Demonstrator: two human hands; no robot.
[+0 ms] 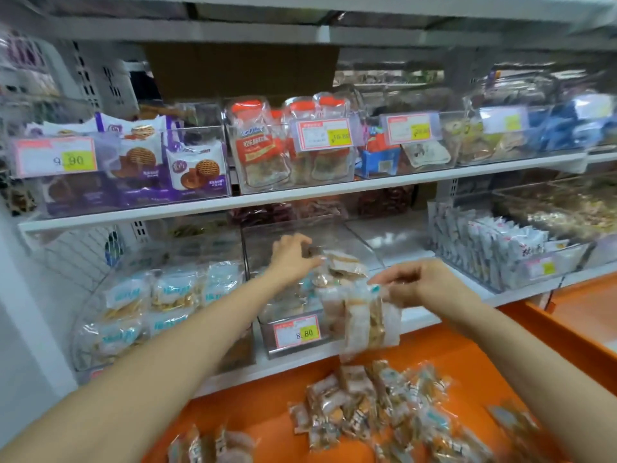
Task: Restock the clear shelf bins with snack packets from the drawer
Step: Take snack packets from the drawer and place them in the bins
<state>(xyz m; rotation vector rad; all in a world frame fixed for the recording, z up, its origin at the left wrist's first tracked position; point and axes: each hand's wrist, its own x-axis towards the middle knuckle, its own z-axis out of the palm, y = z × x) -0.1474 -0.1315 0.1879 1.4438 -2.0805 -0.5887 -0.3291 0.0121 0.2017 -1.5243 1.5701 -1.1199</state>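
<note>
A bunch of snack packets [367,325] is pinched at its top between the curled thumb and fingers of the right hand [424,282], and it hangs just in front of the clear bin [272,345] at the centre of the view, partly covering the bin's price label [297,333]. The left hand [293,259] is reached into that bin, with fingers bent over the topmost of the binned packets [337,265]; whether a packet is actually clamped there cannot be told through the blur. The bin is judged to be partly filled, with a low heap towards its front and bare clear wall behind. At 6 o'clock, the orange drawer [267,406] is seen open, and many loose packets [374,406] are scattered on its floor, so a good share of the restocking is judged to be left. At 9 o'clock, a neighbouring bin of blue-labelled packets [160,295] is seen well filled.
</note>
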